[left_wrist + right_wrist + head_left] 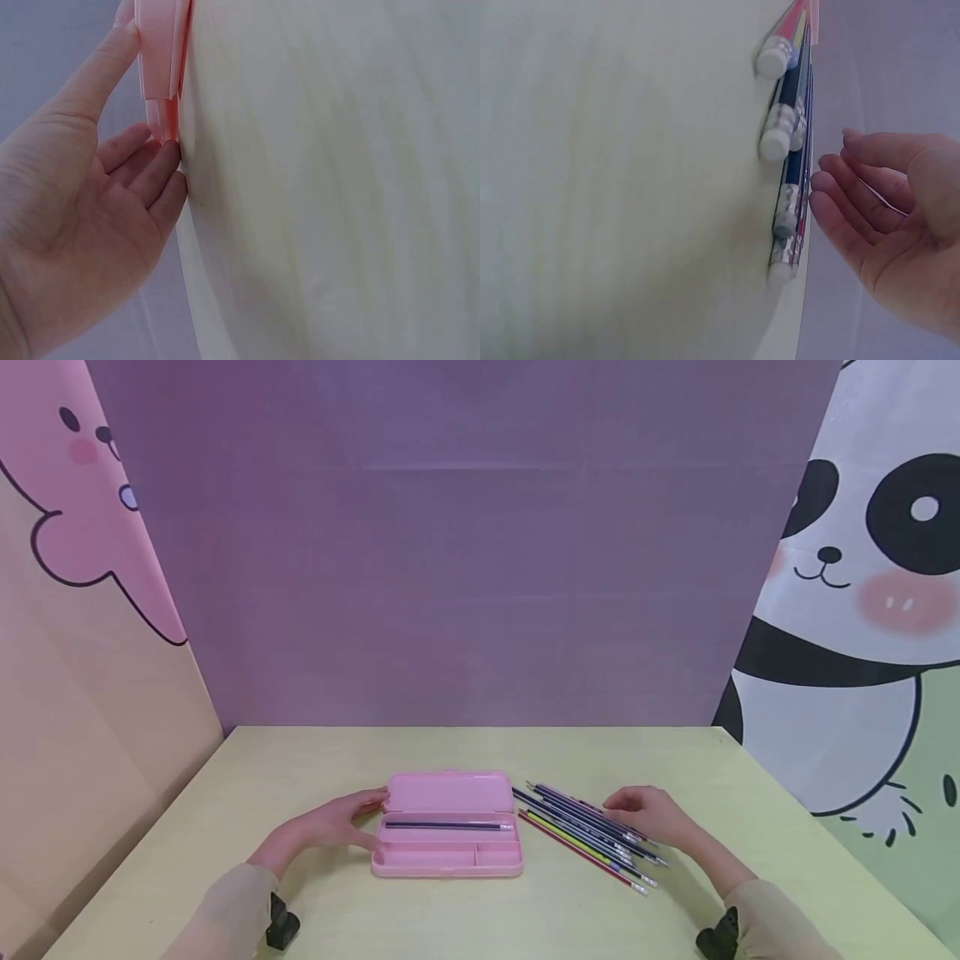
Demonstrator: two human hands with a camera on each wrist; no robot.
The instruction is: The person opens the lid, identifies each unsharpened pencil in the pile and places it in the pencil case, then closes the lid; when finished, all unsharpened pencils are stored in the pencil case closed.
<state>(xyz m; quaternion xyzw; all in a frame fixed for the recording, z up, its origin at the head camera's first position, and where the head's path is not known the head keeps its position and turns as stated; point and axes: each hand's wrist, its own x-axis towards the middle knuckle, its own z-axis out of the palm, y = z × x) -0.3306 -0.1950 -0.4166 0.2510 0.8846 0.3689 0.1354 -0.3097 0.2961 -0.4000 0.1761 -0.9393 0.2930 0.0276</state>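
Note:
A pink pencil case (447,871) lies with its lid (450,793) folded back on the table. Inside its long compartment is at least one dark pencil (442,826). My left hand (330,823) is at the case's left end, thumb against the base and fingers by the lid's edge, loosely bent. To the right of the case, a loose pile of pencils (592,827), mostly dark with a yellow and a red one, lies slanted, white erasers towards me. Beside the pile's right side, my right hand (651,814) has relaxed fingers, with nothing visible between them in the right wrist view.
The pale wooden table (360,918) ends at a purple backdrop (465,568). Cartoon-printed walls stand on both sides, with a panda (847,610) on the right. The case's front section has a small divider (476,855). Black devices are strapped to both wrists.

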